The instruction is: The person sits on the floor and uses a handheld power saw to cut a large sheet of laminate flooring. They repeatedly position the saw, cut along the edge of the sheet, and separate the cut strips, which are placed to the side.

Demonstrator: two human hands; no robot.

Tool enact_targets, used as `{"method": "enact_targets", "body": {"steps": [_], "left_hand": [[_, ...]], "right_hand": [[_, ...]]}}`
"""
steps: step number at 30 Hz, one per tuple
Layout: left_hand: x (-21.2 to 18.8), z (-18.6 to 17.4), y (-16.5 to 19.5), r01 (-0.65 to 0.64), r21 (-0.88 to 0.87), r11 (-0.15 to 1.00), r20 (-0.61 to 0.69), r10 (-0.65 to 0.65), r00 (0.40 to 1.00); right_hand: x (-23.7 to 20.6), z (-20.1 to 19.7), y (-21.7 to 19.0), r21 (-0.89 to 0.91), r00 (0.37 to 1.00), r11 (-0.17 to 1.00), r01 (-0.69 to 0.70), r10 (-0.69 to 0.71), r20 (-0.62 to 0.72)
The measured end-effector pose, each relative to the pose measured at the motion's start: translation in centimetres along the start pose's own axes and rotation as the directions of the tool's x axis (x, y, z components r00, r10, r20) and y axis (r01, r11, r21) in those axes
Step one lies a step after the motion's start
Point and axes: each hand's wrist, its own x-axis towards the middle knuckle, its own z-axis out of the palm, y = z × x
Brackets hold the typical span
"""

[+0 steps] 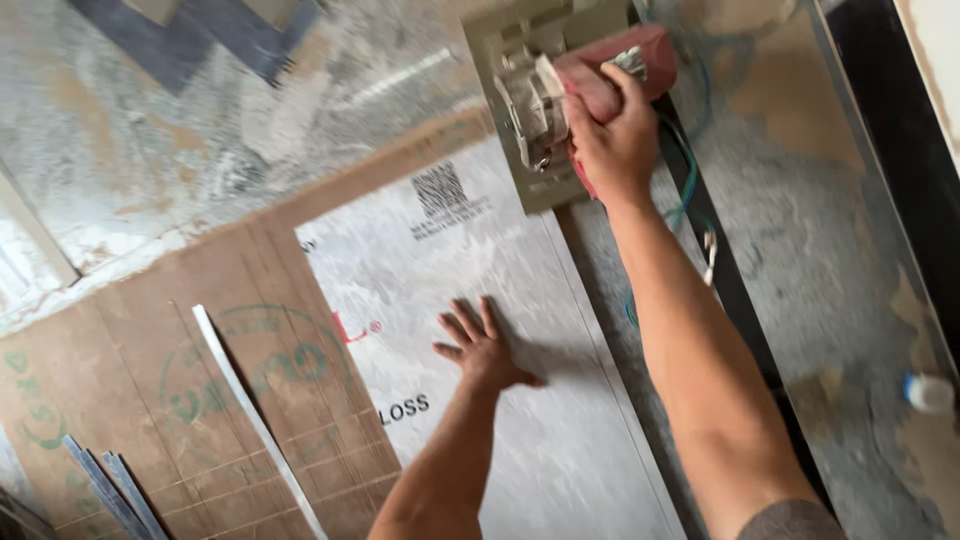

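Observation:
My right hand (pixel 612 135) grips the red body of a handheld tile cutter (pixel 560 85), whose dusty grey base plate rests at the far end of a large white marbled tile (pixel 520 340). My left hand (pixel 480 345) lies flat, fingers spread, on the middle of that tile. A straight cut line runs along the tile's right side, from the saw toward me. The tile lies on brown cardboard sheets (pixel 200 370).
A thin white tile strip (pixel 255 415) lies on the cardboard at left. Grey strips (pixel 105 485) sit at the lower left. A blue-green cord (pixel 685 190) trails by a long dark bar (pixel 730 270). A small white cap (pixel 930 392) sits at right on the dusty floor.

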Motion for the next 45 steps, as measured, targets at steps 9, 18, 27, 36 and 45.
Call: {"method": "enact_targets", "body": {"steps": [9, 18, 27, 36, 45], "left_hand": [[0.5, 1.1, -0.1, 0.028, 0.033, 0.999, 0.018, -0.029, 0.999], [0.3, 1.8, 0.5, 0.047, 0.022, 0.999, -0.043, -0.046, 0.998], [0.1, 2.5, 1.1, 0.053, 0.05, 0.997, -0.086, -0.049, 0.995], [0.4, 2.8, 0.9, 0.055, 0.051, 0.997, -0.099, -0.05, 0.994], [0.6, 3.4, 0.0, 0.0, 0.001, 1.0, -0.149, 0.0, 0.989]], "right_hand": [[-16.1, -23.4, 1.7, 0.936, 0.844, 0.109, -0.335, 0.475, 0.247], [-34.3, -33.4, 4.5, 0.976, 0.768, 0.159, -0.147, 0.641, 0.011], [-41.0, -35.6, 4.4, 0.995, 0.647, -0.065, 0.072, 0.763, 0.003], [-41.5, -38.0, 4.8, 1.0, 0.539, -0.014, -0.015, 0.842, 0.02], [-39.1, -37.3, 0.2, 0.963, 0.561, 0.119, -0.243, 0.827, 0.04]]}}
